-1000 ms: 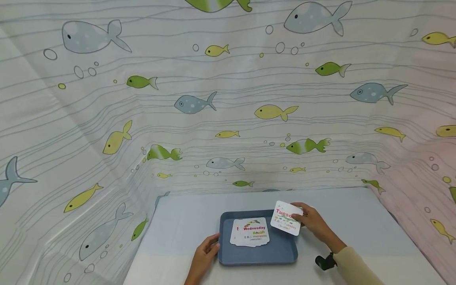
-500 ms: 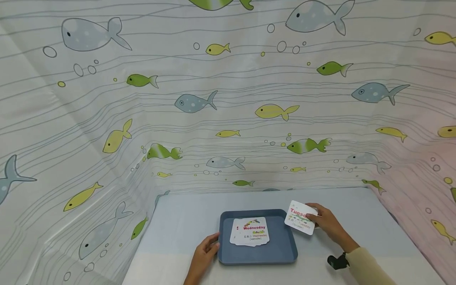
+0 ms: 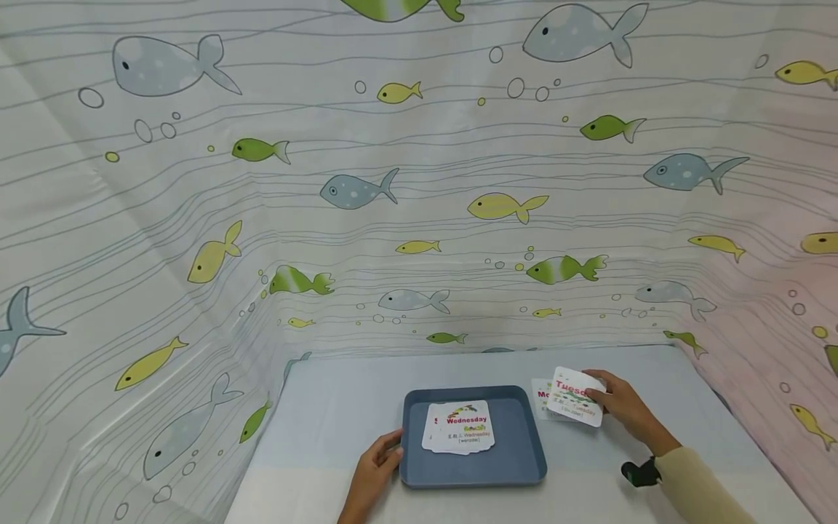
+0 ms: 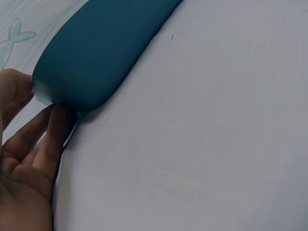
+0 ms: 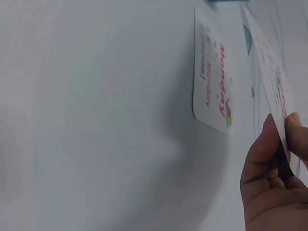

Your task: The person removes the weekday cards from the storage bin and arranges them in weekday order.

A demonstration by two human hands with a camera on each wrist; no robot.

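My right hand (image 3: 625,407) pinches a white square flashcard (image 3: 572,395) printed "Tuesday" by its right edge, thumb on the printed face. In the head view it overlaps the "Monday" flashcard (image 3: 542,404), which lies on the table right of the tray. The right wrist view shows the held card tilted, apart from the Monday card (image 5: 211,79). At the left end of the blue-grey tray (image 3: 471,473), my left hand (image 3: 374,466) grips the edge, some fingertips hidden beneath it in the left wrist view. Inside the tray lies a fanned stack of flashcards (image 3: 468,429), "Wednesday" on top.
The white tabletop (image 3: 314,437) carries the tray near its middle. Behind and to both sides rises a cloth backdrop (image 3: 458,131) printed with fish. A black strap-like device (image 3: 640,473) sits at my right wrist, just before the pale sleeve (image 3: 697,484).
My right hand has carried the Tuesday card rightward, from over the tray's right end to beside it. The Monday card now shows on the table behind it. The left hand stays put.
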